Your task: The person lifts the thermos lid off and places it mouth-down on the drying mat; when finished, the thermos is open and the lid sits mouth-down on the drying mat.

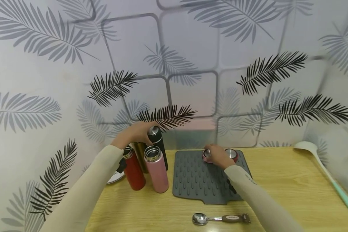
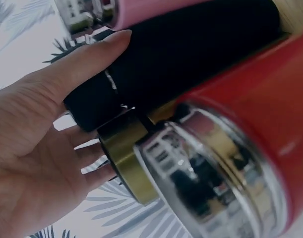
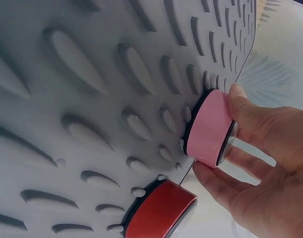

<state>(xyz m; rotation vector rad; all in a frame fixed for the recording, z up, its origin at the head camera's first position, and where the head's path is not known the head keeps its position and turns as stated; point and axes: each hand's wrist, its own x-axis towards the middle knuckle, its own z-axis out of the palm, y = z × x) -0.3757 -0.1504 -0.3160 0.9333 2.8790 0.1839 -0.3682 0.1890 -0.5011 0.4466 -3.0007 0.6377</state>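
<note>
Sleeves (image 1: 84,187) nearest, spread apart.
Left hand (image 1: 137,132) grips upright black flask (image 1: 163,153); right hand (image 1: 219,157), well right, pinches pink lid (image 3: 208,131) on far grey mat (image 1: 188,174).

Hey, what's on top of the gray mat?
A pink lid, gripped by the right hand, and a red lid sit on the gray mat near its far edge. The surface beneath the lids, hand and sleeve is hidden.

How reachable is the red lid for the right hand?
Likely yes, once the right hand releases the pink lid: the red lid stands close by on the grey mat, nothing atop it.
</note>
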